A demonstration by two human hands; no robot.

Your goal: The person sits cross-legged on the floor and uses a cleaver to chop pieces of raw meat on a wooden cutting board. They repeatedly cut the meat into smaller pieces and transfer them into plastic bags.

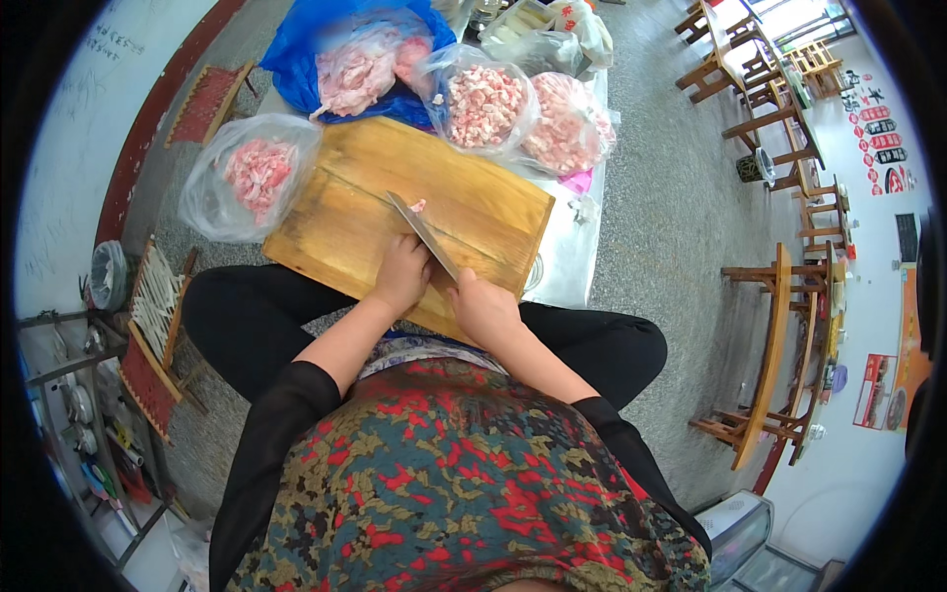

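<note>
A wooden cutting board [355, 166] lies before me, its near edge above my lap. My right hand [484, 305] grips a kitchen knife [433, 240], whose blade points away and to the left across the board. Close against the left side of the blade is my left hand [403, 274], fingers curled down over the board; whatever may be under them is hidden. A small scrap of pink meat [419, 206] rests just right of the blade near its tip.
A clear bag of meat strips [259, 174] sits left of the board. Beyond it are a blue bag [285, 55] with a large fatty meat piece [359, 74], diced meat [484, 103] in a bag, and another meat bag [566, 129]. The silver tabletop [570, 251] shows at right.
</note>
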